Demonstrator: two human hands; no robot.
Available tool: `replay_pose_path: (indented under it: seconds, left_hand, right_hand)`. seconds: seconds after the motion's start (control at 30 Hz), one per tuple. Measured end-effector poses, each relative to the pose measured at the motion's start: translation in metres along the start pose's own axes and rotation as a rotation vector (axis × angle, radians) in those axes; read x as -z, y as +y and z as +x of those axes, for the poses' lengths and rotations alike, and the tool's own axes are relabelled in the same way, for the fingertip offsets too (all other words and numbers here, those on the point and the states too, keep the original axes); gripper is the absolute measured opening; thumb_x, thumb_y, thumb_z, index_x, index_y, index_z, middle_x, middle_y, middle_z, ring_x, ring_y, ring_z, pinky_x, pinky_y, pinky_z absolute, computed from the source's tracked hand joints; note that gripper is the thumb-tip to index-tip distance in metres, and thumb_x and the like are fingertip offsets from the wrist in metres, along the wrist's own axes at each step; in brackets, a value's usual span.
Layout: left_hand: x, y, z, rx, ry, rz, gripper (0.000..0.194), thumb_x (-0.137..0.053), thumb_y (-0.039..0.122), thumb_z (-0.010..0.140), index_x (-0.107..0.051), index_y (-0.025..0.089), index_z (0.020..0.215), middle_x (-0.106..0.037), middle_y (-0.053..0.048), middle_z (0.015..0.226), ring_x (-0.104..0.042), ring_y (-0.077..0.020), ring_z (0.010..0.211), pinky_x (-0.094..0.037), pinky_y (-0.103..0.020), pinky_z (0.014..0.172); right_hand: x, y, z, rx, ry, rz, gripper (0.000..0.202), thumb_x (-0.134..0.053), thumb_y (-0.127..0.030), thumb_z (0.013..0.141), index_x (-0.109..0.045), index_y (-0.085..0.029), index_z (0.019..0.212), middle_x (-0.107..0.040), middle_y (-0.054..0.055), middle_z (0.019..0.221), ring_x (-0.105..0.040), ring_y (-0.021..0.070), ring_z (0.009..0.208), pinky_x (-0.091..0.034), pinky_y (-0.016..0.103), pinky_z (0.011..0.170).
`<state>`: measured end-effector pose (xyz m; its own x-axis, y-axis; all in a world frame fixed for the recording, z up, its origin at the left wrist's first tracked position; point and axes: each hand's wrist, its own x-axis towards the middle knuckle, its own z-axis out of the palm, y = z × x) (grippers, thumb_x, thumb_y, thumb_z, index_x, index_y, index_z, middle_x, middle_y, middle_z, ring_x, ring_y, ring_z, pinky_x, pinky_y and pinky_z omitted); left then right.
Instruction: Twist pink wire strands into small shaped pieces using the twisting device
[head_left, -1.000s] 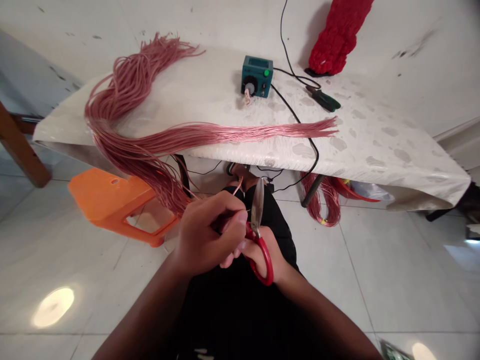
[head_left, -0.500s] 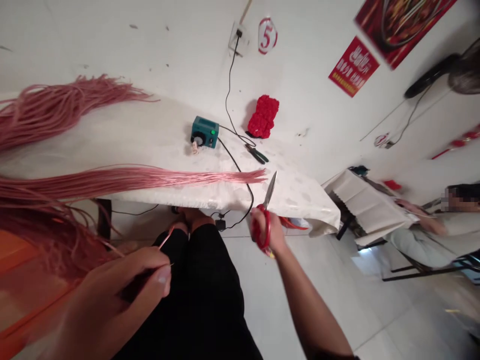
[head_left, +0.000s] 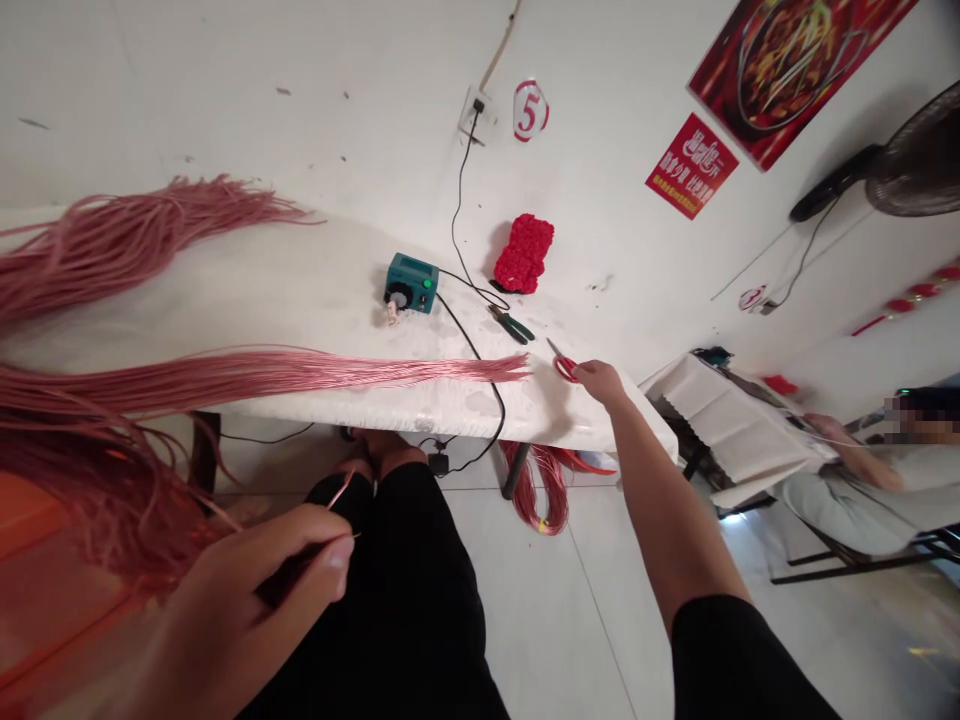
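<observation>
My left hand (head_left: pixel 262 590), low at the left, is closed in a pinch on a thin pink strand (head_left: pixel 340 491), whose end sticks up past the fingertips. At the right end of the table, my right hand (head_left: pixel 598 380) grips the red handles of a pair of scissors (head_left: pixel 564 366). The blades point up and left, low over the tabletop or touching it; I cannot tell which. A long bundle of pink strands (head_left: pixel 360 370) lies along the table's near side, its cut ends just left of the scissors.
On the white-covered table (head_left: pixel 315 300) are a teal box with a dial (head_left: pixel 412 283), green-handled pliers (head_left: pixel 511 325), a red textured object (head_left: pixel 525 254) and a second pink bundle (head_left: pixel 127 235). A pink coil (head_left: pixel 551 490) hangs below. Another person (head_left: pixel 862 480) sits at the right.
My right hand has carried the scissors from in front of the table edge up and right onto the tabletop area, uncovering the coil below. My left hand keeps its pinch, nearly still.
</observation>
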<state>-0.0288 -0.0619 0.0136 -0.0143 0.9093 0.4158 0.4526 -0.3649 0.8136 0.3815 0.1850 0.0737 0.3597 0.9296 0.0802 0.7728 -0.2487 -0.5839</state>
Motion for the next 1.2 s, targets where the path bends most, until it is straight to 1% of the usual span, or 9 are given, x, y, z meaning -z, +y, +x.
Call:
replay_pose_path:
  seconds: [0.1, 0.2, 0.33, 0.4, 0.5, 0.83, 0.97, 1.07, 1.2]
  left_hand:
    - [0.004, 0.004, 0.002, 0.068, -0.079, 0.052, 0.022, -0.052, 0.034, 0.09, -0.063, 0.024, 0.073, -0.059, 0.007, 0.057, -0.055, -0.0105, 0.051, -0.039, -0.024, 0.052]
    - [0.007, 0.006, 0.003, 0.05, -0.139, 0.024, 0.022, -0.05, 0.027, 0.092, -0.064, 0.022, 0.076, -0.062, 0.006, 0.06, -0.058, -0.0098, 0.055, -0.043, -0.023, 0.057]
    - [0.01, 0.004, 0.003, 0.049, -0.139, 0.01, 0.019, -0.053, 0.026, 0.092, -0.067, 0.021, 0.079, -0.063, 0.006, 0.06, -0.058, -0.0088, 0.054, -0.043, -0.022, 0.055]
    - [0.011, 0.004, 0.003, 0.046, -0.139, 0.003, 0.017, -0.054, 0.025, 0.091, -0.067, 0.021, 0.08, -0.064, 0.006, 0.06, -0.058, -0.0082, 0.054, -0.043, -0.021, 0.055]
    - [0.012, 0.006, 0.002, 0.017, -0.15, -0.026, 0.017, -0.055, 0.023, 0.091, -0.069, 0.021, 0.082, -0.065, 0.006, 0.062, -0.058, -0.0077, 0.055, -0.043, -0.02, 0.055]
    - [0.01, 0.003, 0.001, 0.058, -0.304, -0.063, 0.023, -0.052, 0.027, 0.094, -0.066, 0.021, 0.076, -0.064, 0.005, 0.063, -0.056, -0.0092, 0.058, -0.041, -0.023, 0.058]
    - [0.014, 0.003, -0.003, 0.038, -0.353, -0.187, 0.019, -0.05, 0.025, 0.096, -0.065, 0.021, 0.085, -0.064, 0.005, 0.064, -0.059, -0.0097, 0.062, -0.043, -0.023, 0.062]
    - [0.017, 0.005, -0.006, 0.025, -0.36, -0.273, 0.02, -0.05, 0.022, 0.096, -0.064, 0.021, 0.082, -0.064, 0.005, 0.066, -0.059, -0.0082, 0.061, -0.044, -0.022, 0.063]
    - [0.017, 0.006, -0.004, 0.029, -0.377, -0.275, 0.021, -0.051, 0.02, 0.094, -0.064, 0.021, 0.078, -0.066, 0.004, 0.068, -0.061, -0.0099, 0.066, -0.046, -0.023, 0.065]
  right_hand:
    - [-0.019, -0.012, -0.032, 0.152, -0.043, 0.162, 0.027, -0.059, -0.032, 0.092, -0.067, -0.008, 0.1, -0.071, 0.015, 0.098, -0.069, 0.0228, 0.092, -0.055, 0.037, 0.083]
    - [-0.04, -0.035, -0.088, 0.301, -0.16, 0.336, 0.027, -0.058, -0.037, 0.091, -0.066, -0.012, 0.098, -0.072, 0.01, 0.092, -0.069, 0.0179, 0.082, -0.056, 0.034, 0.081]
    - [-0.059, -0.07, -0.182, 0.601, -0.501, 0.614, 0.021, -0.061, -0.035, 0.093, -0.066, -0.018, 0.104, -0.07, 0.003, 0.08, -0.068, 0.0149, 0.073, -0.056, 0.032, 0.075]
    - [-0.068, -0.084, -0.22, 0.713, -0.648, 0.646, 0.022, -0.061, -0.031, 0.094, -0.065, -0.02, 0.112, -0.069, 0.002, 0.081, -0.068, 0.0139, 0.072, -0.055, 0.031, 0.073]
    - [-0.079, -0.095, -0.253, 0.85, -0.686, 0.608, 0.024, -0.062, -0.028, 0.094, -0.065, -0.021, 0.117, -0.067, 0.001, 0.083, -0.065, 0.0129, 0.073, -0.054, 0.029, 0.072]
    - [-0.076, -0.094, -0.268, 0.985, -0.597, 0.496, 0.021, -0.063, -0.027, 0.093, -0.066, -0.023, 0.114, -0.065, 0.0, 0.081, -0.063, 0.0123, 0.073, -0.053, 0.026, 0.071]
    - [-0.084, -0.092, -0.261, 0.72, -0.633, 0.645, 0.015, -0.061, -0.032, 0.095, -0.067, -0.02, 0.101, -0.064, -0.002, 0.071, -0.063, 0.0114, 0.062, -0.053, 0.025, 0.061]
    - [-0.096, -0.092, -0.261, 0.524, -0.783, 0.753, 0.022, -0.059, -0.037, 0.095, -0.068, -0.017, 0.095, -0.062, -0.002, 0.065, -0.062, 0.0111, 0.056, -0.052, 0.025, 0.056]
    - [-0.111, -0.094, -0.274, 0.515, -0.889, 0.862, 0.022, -0.059, -0.035, 0.095, -0.072, -0.019, 0.103, -0.06, -0.004, 0.06, -0.058, 0.01, 0.053, -0.051, 0.024, 0.054]
